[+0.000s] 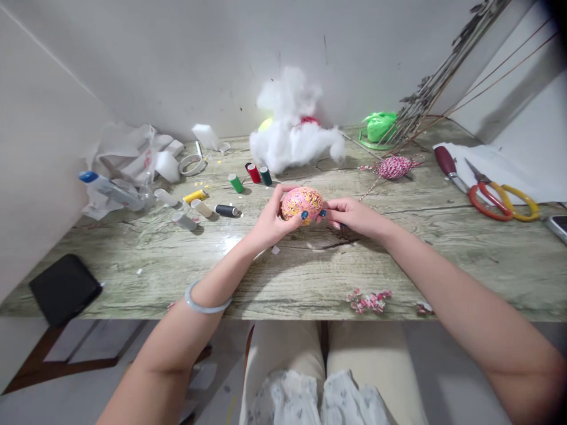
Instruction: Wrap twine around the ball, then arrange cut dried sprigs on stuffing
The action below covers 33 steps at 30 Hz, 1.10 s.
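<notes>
My left hand (274, 221) is wrapped round a pink and yellow speckled ball (302, 202) in the middle of the table, with the thumb across its front. At the ball's right side, my right hand (348, 215) has its fingers pinched together. What lies between those fingertips, if anything, is too small to make out. Behind the ball stand a red thread spool (254, 173), a dark green spool (265, 176) and a bright green spool (236, 183). A black spool (226, 210) lies to the left of my left hand.
White stuffing (295, 141) is heaped against the wall. Scissors (502, 198) and a maroon-handled tool (447, 165) lie right, near pink-and-white cord (395, 167), green twine (380, 127) and dry stems (420, 106). Left are tape (192, 166), a blue-capped bottle (110, 190) and a black case (65, 289).
</notes>
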Motion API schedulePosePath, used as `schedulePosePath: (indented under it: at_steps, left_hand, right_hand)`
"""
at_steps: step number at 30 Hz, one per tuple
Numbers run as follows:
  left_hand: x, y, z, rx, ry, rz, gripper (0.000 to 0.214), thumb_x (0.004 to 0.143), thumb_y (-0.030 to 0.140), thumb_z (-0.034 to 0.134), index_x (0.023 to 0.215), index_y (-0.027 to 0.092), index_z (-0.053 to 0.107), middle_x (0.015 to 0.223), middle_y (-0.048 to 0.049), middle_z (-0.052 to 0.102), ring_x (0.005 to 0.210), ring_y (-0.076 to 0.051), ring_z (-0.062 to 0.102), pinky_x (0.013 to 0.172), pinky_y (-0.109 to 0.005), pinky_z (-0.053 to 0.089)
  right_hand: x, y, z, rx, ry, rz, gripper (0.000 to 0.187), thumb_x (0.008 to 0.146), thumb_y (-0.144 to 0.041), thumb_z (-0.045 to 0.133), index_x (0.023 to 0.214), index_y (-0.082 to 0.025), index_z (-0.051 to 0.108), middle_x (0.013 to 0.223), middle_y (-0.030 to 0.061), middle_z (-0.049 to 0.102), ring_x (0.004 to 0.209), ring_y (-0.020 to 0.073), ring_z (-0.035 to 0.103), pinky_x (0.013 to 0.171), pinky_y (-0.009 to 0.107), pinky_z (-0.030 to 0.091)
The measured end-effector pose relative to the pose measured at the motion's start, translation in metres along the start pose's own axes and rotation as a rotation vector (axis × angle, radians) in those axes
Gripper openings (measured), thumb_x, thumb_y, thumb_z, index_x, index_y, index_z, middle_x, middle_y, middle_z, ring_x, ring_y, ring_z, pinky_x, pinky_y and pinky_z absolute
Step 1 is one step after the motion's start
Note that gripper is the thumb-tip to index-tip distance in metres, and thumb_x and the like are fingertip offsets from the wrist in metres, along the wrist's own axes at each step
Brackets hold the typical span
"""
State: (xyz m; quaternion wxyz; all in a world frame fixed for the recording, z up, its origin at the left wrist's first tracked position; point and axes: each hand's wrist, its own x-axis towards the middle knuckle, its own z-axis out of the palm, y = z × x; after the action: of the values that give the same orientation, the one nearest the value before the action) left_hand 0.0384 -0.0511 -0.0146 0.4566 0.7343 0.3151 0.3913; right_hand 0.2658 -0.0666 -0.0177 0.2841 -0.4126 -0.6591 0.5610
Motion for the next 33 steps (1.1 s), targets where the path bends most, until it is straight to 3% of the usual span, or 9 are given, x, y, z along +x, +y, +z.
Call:
schedulePosePath:
  at_steps: [7,12,20,26,30,33]
  left_hand:
    - [0.001,0.005,0.0,0.003,0.02,-0.017,0.059,0.079,0.036,0.069,0.132,0.023,0.047,0.135,-0.0099,0.053,0.118,-0.025,0.056,0.105,-0.039,0.044]
    - [0.002,-0.005,0.001,-0.056,0.114,-0.046,0.062,0.072,0.037,0.077,0.121,0.021,0.044,0.132,-0.0121,0.052,0.121,-0.026,0.053,0.106,-0.041,0.043]
    - [0.003,-0.001,0.001,-0.14,0.018,-0.038,0.064,0.073,0.04,0.077,0.124,0.021,0.046,0.13,-0.0118,0.055,0.119,-0.026,0.055,0.105,-0.04,0.045]
    - [0.001,-0.003,0.003,-0.163,0.021,-0.036,0.063,0.076,0.042,0.075,0.128,0.02,0.048,0.132,-0.0124,0.055,0.123,-0.028,0.053,0.108,-0.042,0.043]
    - [-0.001,0.0,0.007,-0.157,-0.015,0.029,0.069,0.083,0.048,0.067,0.14,0.024,0.037,0.14,-0.013,0.049,0.126,-0.028,0.051,0.108,-0.043,0.042]
    - [-0.002,0.001,0.011,-0.072,0.023,0.072,0.075,0.084,0.045,0.067,0.145,0.026,0.027,0.14,-0.0121,0.045,0.125,-0.027,0.051,0.108,-0.043,0.042]
  right_hand:
    - [-0.002,-0.003,-0.01,-0.068,0.067,-0.068,0.037,0.088,-0.05,0.056,0.09,-0.015,0.069,0.056,-0.0048,0.045,0.051,0.0091,0.037,0.052,0.025,0.027]
    - [-0.002,-0.001,-0.015,-0.108,0.113,-0.081,0.037,0.089,-0.049,0.054,0.091,-0.015,0.069,0.056,-0.0047,0.045,0.051,0.0093,0.036,0.052,0.025,0.027]
    - [-0.001,-0.001,-0.011,-0.12,0.08,-0.095,0.036,0.087,-0.05,0.056,0.081,-0.016,0.064,0.055,-0.0045,0.046,0.052,0.0098,0.04,0.054,0.025,0.031]
    - [-0.002,-0.003,-0.005,-0.14,0.067,-0.072,0.031,0.087,-0.044,0.053,0.08,-0.016,0.065,0.054,-0.0041,0.048,0.052,0.0101,0.041,0.054,0.025,0.03]
    - [-0.003,-0.006,0.003,-0.168,0.043,-0.035,0.029,0.088,-0.038,0.052,0.088,-0.015,0.069,0.053,-0.0045,0.048,0.05,0.0099,0.041,0.054,0.025,0.031]
    - [-0.003,-0.007,0.007,-0.181,0.047,-0.009,0.03,0.088,-0.037,0.052,0.092,-0.014,0.071,0.053,-0.0043,0.049,0.049,0.0095,0.042,0.053,0.025,0.03]
